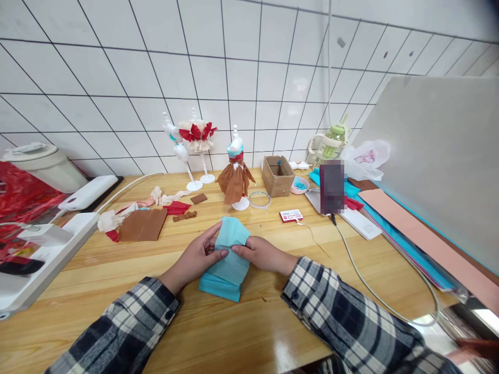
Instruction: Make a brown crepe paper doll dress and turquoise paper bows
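A folded piece of light blue crepe paper (228,270) is held over the front middle of the wooden table. My left hand (197,257) grips its left edge, thumb on top and fingers behind. From the other side my right hand (265,254) pinches it, its thumb close to the left thumb. The lower end of the paper shows a folded, darker blue layer. Beyond the hands stands a small white mannequin (236,148) in a brown skirt with a red and blue top. Scraps of brown paper (143,225) and red paper (177,208) lie to the left.
Two more mannequins (181,152) stand further back. Right of the dressed one are a metal ring (260,199), a cardboard box (278,176), a pink bowl (299,185) and a small red-white box (290,215). A cabled phone (332,187) and paper sheets (421,228) lie right; a power strip (54,265) left.
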A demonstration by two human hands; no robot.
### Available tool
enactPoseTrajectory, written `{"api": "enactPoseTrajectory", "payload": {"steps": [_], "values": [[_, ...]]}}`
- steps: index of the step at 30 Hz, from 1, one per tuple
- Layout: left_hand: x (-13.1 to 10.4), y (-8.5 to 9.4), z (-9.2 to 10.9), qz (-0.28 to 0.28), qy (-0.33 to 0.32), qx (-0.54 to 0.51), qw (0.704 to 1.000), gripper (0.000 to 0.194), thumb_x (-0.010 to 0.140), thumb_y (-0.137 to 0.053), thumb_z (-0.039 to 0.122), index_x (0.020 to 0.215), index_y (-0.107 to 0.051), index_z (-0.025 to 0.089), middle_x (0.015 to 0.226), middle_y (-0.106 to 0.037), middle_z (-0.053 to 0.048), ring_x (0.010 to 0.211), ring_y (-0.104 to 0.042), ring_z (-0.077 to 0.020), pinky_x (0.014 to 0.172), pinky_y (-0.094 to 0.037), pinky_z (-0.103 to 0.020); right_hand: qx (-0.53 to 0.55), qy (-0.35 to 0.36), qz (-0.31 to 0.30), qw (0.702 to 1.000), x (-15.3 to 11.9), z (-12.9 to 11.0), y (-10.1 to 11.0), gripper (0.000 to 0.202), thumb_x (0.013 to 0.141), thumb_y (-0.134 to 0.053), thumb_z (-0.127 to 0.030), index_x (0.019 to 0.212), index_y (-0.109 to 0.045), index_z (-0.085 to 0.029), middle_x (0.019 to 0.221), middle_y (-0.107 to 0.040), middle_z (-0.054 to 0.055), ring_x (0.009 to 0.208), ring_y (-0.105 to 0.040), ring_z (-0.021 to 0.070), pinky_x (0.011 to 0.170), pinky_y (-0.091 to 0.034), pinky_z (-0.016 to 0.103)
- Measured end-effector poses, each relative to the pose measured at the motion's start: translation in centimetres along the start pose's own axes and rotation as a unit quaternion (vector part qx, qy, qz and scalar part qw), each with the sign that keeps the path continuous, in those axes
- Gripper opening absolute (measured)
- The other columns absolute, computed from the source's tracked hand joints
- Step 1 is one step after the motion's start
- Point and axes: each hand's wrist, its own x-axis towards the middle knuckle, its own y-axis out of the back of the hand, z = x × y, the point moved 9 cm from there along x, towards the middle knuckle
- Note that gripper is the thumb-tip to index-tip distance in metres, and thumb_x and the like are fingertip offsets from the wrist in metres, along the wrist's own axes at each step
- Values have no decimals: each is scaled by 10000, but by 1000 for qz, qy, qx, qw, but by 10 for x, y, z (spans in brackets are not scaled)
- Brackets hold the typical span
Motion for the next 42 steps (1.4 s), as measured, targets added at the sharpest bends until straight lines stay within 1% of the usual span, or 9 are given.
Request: {"api": "enactPoseTrajectory", "payload": {"steps": [3, 7, 12, 19, 25, 29, 33, 37, 42], "values": [[0, -1, -1, -4, 0, 1, 1000, 961, 697, -743, 379, 1460, -214, 132, 1045, -696, -125, 928, -644, -259, 800, -506, -371, -5, -1, 5, 1000, 0, 0, 1, 435, 921, -406, -480, 1185, -591, -187, 1182, -634, 55, 1062, -580, 219, 923, -442, 326], [0, 0, -1, -3, 0, -7, 1000, 952, 703, -743, 357, 1459, -205, 140, 1008, -700, -110, 898, -650, -251, 776, -511, -362, -2, -23, 7, 1000, 0, 4, 1, 466, 918, -388, -507, 1145, -611, -167, 1117, -662, 64, 1025, -599, 230, 906, -460, 352], [0, 3, 0, -1, -6, -29, 1000, 994, 705, -745, 355, 1467, -149, 127, 975, -700, -116, 859, -656, -250, 741, -521, -356, 28, 6, 14, 999, -1, 0, 2, 493, 914, -388, -527, 1220, -576, -190, 1222, -614, 55, 1120, -556, 225, 977, -420, 365], [0, 3, -2, -5, -7, -25, 1000, 1005, 715, -742, 343, 1477, -119, 138, 1001, -700, -120, 873, -657, -250, 747, -526, -350, 32, 12, 7, 999, 0, 0, 1, 497, 906, -401, -534, 1211, -588, -189, 1241, -606, 54, 1122, -556, 224, 978, -420, 358], [1, 2, 0, -10, -13, -24, 1000, 983, 726, -732, 338, 1479, -129, 149, 1066, -689, -131, 927, -650, -258, 779, -522, -352, 25, 14, -2, 1000, 0, 2, -1, 463, 914, -401, -506, 1188, -603, -192, 1192, -635, 50, 1070, -583, 220, 943, -442, 353], [1, 2, -1, -7, -12, -22, 1000, 998, 715, -739, 341, 1479, -129, 145, 1054, -692, -133, 912, -653, -260, 769, -523, -363, 47, 18, 4, 999, 0, 0, 0, 451, 918, -407, -483, 1204, -593, -188, 1232, -614, 50, 1102, -569, 214, 963, -429, 346], [1, 2, -3, -7, -9, -12, 1000, 970, 709, -742, 347, 1472, -175, 156, 1036, -697, -123, 898, -657, -260, 767, -522, -375, 27, -3, -4, 1000, 0, 4, -2, 442, 914, -412, -480, 1177, -612, -186, 1163, -651, 48, 1053, -592, 224, 926, -449, 354], [1, 1, -6, -10, -10, -5, 1000, 954, 716, -734, 356, 1471, -184, 162, 1020, -703, -113, 900, -654, -258, 777, -519, -380, 0, -12, -5, 1000, 0, 7, -2, 412, 913, -422, -473, 1128, -638, -196, 1085, -682, 33, 990, -608, 219, 881, -469, 341], [0, 0, -7, -11, -9, 0, 1000, 946, 719, -730, 357, 1469, -187, 162, 1025, -701, -113, 908, -651, -260, 788, -514, -383, -18, -6, -11, 1000, 1, 7, -3, 398, 919, -417, -449, 1119, -638, -186, 1081, -681, 33, 976, -613, 217, 877, -469, 339]]}}
